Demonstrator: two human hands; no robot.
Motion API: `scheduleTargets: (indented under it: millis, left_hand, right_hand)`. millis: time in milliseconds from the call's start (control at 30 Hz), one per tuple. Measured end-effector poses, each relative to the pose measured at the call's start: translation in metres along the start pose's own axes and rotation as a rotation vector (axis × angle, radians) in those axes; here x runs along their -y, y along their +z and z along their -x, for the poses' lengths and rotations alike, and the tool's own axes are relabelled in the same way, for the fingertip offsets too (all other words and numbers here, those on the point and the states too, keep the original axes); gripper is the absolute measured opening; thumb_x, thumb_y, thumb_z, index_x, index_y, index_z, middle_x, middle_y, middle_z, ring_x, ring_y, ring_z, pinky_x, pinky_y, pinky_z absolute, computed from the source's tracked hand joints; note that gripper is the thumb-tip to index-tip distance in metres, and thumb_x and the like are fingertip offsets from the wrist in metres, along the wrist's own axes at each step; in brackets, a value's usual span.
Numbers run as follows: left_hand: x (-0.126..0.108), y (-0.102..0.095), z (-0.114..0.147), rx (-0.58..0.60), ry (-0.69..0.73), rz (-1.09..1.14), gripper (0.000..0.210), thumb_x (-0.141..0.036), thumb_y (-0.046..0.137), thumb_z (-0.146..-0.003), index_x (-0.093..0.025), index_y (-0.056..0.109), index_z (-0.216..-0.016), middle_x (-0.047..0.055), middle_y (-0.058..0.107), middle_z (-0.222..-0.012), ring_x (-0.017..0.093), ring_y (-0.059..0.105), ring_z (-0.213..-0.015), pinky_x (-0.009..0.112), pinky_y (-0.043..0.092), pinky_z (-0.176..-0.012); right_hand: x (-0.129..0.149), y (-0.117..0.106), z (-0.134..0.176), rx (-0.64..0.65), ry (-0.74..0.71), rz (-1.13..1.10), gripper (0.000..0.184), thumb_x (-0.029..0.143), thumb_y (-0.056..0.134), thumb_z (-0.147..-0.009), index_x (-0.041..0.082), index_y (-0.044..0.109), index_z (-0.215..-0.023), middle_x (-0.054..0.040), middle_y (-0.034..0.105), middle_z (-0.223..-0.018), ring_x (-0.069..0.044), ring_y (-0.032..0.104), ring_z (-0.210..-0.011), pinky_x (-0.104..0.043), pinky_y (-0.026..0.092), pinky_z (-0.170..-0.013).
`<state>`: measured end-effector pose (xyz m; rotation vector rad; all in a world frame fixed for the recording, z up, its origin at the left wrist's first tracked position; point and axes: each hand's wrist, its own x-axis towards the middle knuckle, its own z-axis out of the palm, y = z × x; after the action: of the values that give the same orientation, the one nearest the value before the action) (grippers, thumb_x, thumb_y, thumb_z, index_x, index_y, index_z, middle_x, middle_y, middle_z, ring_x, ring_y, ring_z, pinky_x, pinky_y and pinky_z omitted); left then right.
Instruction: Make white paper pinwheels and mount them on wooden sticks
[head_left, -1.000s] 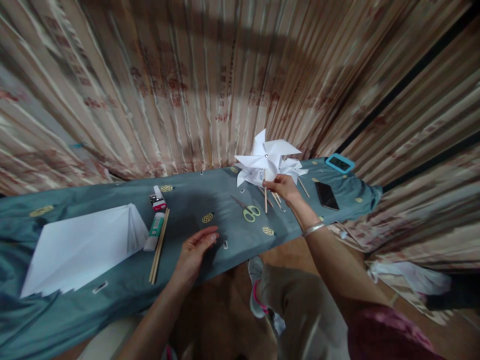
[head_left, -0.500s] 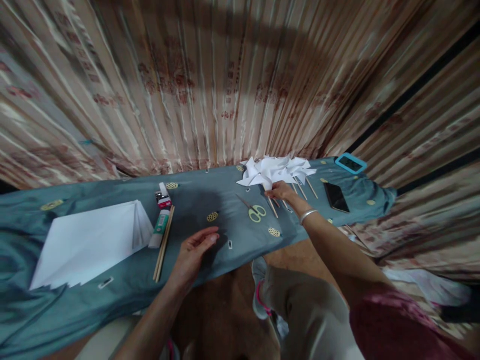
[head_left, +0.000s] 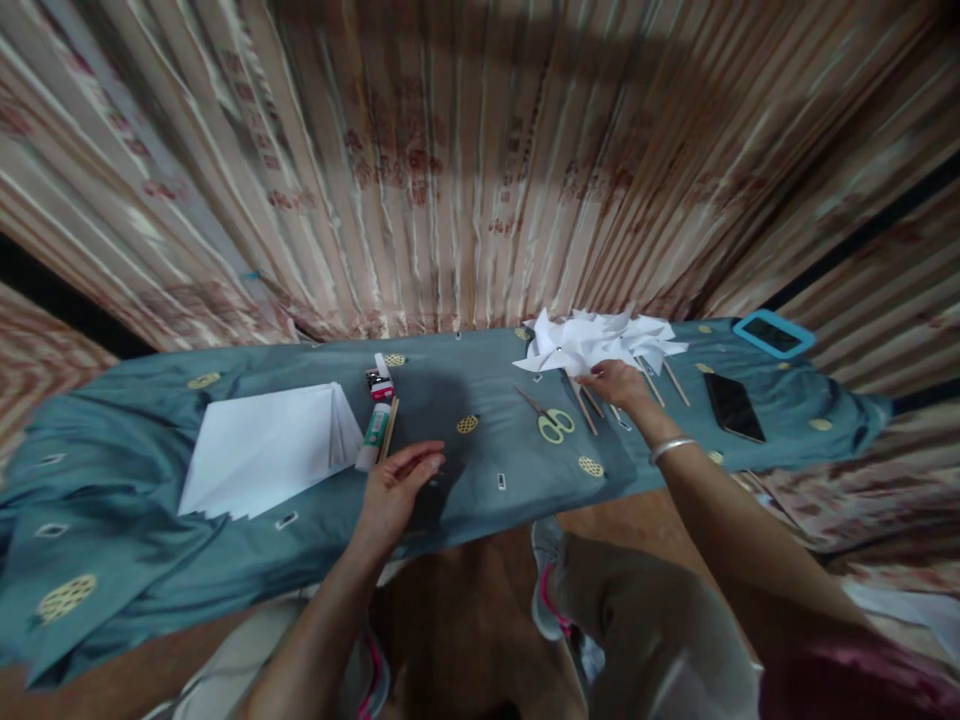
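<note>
White paper pinwheels [head_left: 559, 348] on wooden sticks lie overlapping at the back of the cloth-covered table. My right hand [head_left: 616, 388] is beside the front pinwheel, its fingers stretched out and loose at the upper end of the stick [head_left: 587, 410]. Scissors [head_left: 555, 424] with yellow-green handles lie just left of that stick. Over the front of the table hovers my left hand [head_left: 397, 490], fingers extended and apart from the thumb, with nothing seen in it. Its back partly hides wooden sticks [head_left: 390, 432] beside a green-and-white glue stick [head_left: 373, 438].
A stack of white paper [head_left: 262, 450] lies on the left, near a small red-and-white box [head_left: 380, 382]. To the right are a black phone [head_left: 733, 406] and a blue-framed device [head_left: 774, 334]. A pleated curtain [head_left: 450, 180] hangs behind the blue-green cloth [head_left: 480, 375].
The view has turned left, so everything sits farther right in it. My right fingers have loosened from the front pinwheel's stick. My left hand has shifted left over the table, toward the wooden sticks.
</note>
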<state>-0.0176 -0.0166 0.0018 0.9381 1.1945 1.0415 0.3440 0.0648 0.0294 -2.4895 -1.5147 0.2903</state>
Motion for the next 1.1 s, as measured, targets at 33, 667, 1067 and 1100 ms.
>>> scheduleTargets:
  millis: [33,667,1067,1100]
  left_hand:
    - [-0.001,-0.01,-0.002,-0.033,0.054,-0.038,0.04,-0.045,0.081,-0.055,-0.02,0.077,-0.085,0.004,0.075,-0.078,0.017,0.066,-0.076,0.027,0.05,-0.075]
    - [0.017,-0.159,-0.018,-0.333,0.519,-1.04,0.026,-0.034,0.062,-0.073,-0.021,0.076,-0.091,0.011,0.071,-0.112,0.031,0.058,-0.11,0.047,0.046,-0.098]
    - [0.003,-0.153,-0.011,-0.548,0.309,-0.698,0.021,-0.04,0.065,-0.064,-0.023,0.075,-0.069,0.004,0.078,-0.081,0.027,0.07,-0.085,0.034,0.052,-0.081]
    - [0.001,-0.153,-0.011,-0.562,0.295,-0.681,0.02,-0.04,0.066,-0.063,-0.023,0.075,-0.068,0.004,0.077,-0.08,0.027,0.07,-0.083,0.034,0.052,-0.08]
  right_hand:
    - [0.004,-0.004,0.008,-0.033,-0.015,0.012,0.033,0.036,0.066,-0.08,0.012,0.072,-0.102,-0.0146,0.076,-0.096,-0.028,0.069,-0.098,-0.031,0.051,-0.078]
    - [0.119,0.061,0.156,0.214,-0.505,-0.451,0.023,0.027,0.058,-0.085,0.021,0.072,-0.102,-0.0041,0.077,-0.088,-0.02,0.072,-0.081,-0.03,0.051,-0.074]
    - [0.123,0.062,0.156,0.198,-0.577,-0.374,0.023,0.029,0.057,-0.087,0.022,0.071,-0.104,-0.0037,0.077,-0.086,-0.021,0.072,-0.082,-0.03,0.051,-0.074]
    - [0.123,0.062,0.156,0.2,-0.576,-0.366,0.023,0.029,0.057,-0.087,0.022,0.071,-0.103,-0.0038,0.077,-0.087,-0.022,0.072,-0.083,-0.03,0.051,-0.074]
